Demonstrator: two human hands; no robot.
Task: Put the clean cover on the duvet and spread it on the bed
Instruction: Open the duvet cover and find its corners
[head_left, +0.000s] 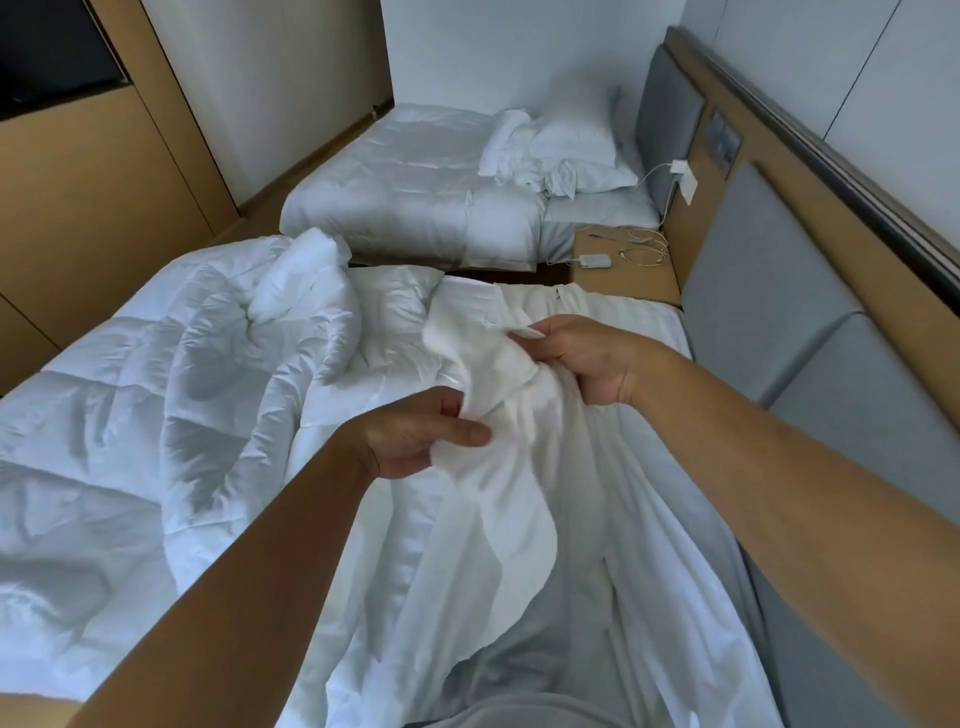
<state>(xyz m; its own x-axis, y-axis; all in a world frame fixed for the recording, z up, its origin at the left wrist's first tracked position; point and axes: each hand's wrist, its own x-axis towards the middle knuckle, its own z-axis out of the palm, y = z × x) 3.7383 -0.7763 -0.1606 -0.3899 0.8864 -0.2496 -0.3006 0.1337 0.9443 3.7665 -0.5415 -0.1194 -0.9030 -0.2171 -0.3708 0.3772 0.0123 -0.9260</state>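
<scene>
The left hand (415, 434) and the right hand (587, 364) each pinch a bunched fold of the clean cover (498, 467), lifted over the bed (654, 322), probably to find its opening. The bare duvet (171, 374) lies crumpled just left, waiting. Another bed (415, 182) stands beyond.

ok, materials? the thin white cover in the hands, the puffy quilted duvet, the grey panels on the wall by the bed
Thin white cover, gripped by left hand and right hand: woven fabric, likely cotton, matte; fine creases, faint stripes. Puffy white quilted duvet: stitched fabric shell over soft filling, slight sheen; filling type unclear. Grey wall panels: look padded and upholstered, smooth matte; fabric or faux leather, cannot tell.
</scene>
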